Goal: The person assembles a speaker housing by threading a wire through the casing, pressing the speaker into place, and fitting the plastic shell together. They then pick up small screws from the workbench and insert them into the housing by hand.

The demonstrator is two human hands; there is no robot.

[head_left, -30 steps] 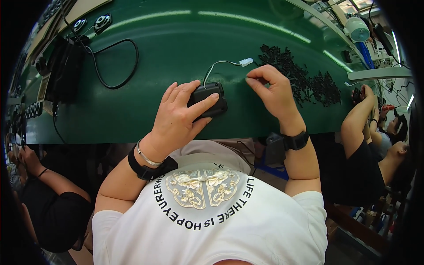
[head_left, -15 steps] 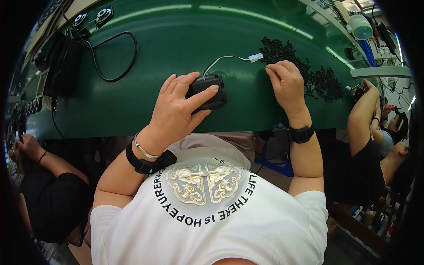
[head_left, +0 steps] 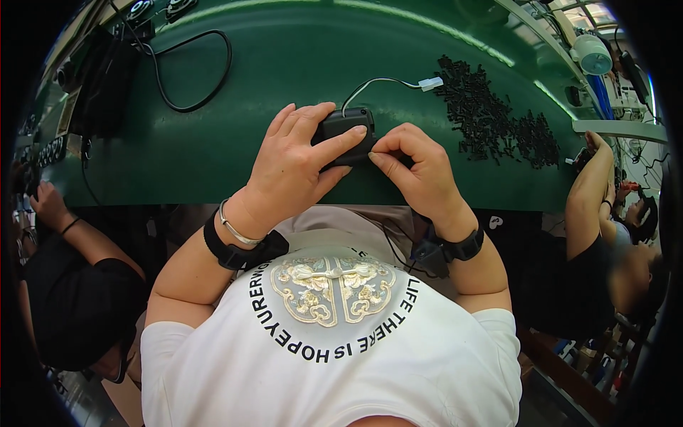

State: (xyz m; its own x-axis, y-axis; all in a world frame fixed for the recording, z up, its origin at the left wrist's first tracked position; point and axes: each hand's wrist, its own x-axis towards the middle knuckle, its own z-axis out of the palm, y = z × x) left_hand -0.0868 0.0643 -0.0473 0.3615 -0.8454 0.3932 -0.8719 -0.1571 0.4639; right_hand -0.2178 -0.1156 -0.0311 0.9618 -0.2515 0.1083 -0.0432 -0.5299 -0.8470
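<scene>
A small black plastic case (head_left: 346,122) lies on the green table beneath my left hand (head_left: 293,153). The fingers of that hand wrap over its top and near side, gripping it. Out of the case's far edge runs a thin black-and-white cable (head_left: 370,82), ending in a white plug connector (head_left: 430,84). At the case's right edge, my right hand (head_left: 416,165) has thumb and forefinger pinched together. Whatever the pinch may hold is too small to make out. Farther right lies a spread pile of small black screw-like pieces (head_left: 480,110).
The green table (head_left: 284,57) stretches ahead. At left stand a black box-like device (head_left: 107,92) and a looped black cord (head_left: 228,71). Round speakers (head_left: 178,8) lie at the far left. Co-workers' arms show at the left (head_left: 92,235) and right (head_left: 590,185).
My right hand has come left and nearer, from beside the pile of black pieces to the case's right edge. My left hand still holds the case.
</scene>
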